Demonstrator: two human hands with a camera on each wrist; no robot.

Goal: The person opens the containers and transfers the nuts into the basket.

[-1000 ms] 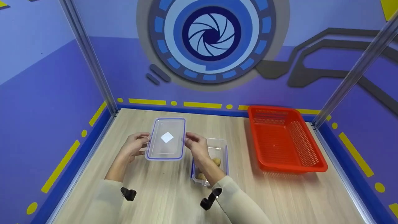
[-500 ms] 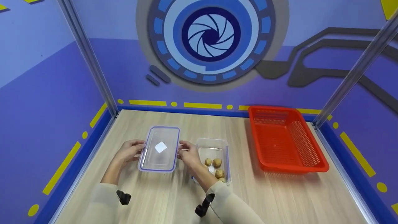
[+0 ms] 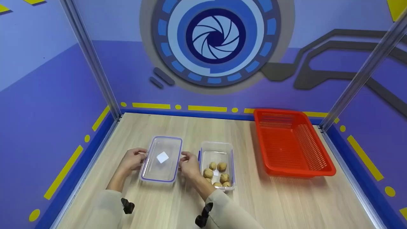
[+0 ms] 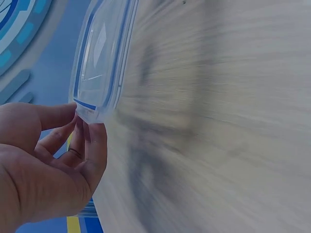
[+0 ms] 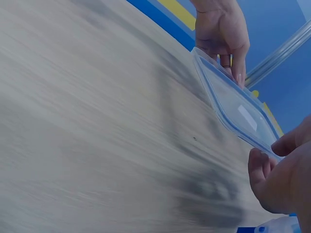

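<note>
A clear rectangular container lid (image 3: 160,168) with a blue seal and a white diamond label hangs above the table, held at both long sides. My left hand (image 3: 132,160) pinches its left edge between thumb and fingers, as the left wrist view confirms on the lid (image 4: 104,58). On the opposite edge my right hand (image 3: 190,165) grips the lid (image 5: 233,104) in the same manner. Just right of that hand stands the clear plastic container (image 3: 216,146), its top uncovered. Several walnuts (image 3: 222,166) lie inside it, mostly toward the near end.
A red perforated basket (image 3: 279,149) stands on the right of the wooden table (image 3: 248,203). Blue printed panels (image 3: 127,73) rise behind and at both sides, joined by metal posts (image 3: 92,60).
Both hands have brought the lid down and slightly left, toward the near side of the table. The right arm has cleared the container, so more walnuts show.
</note>
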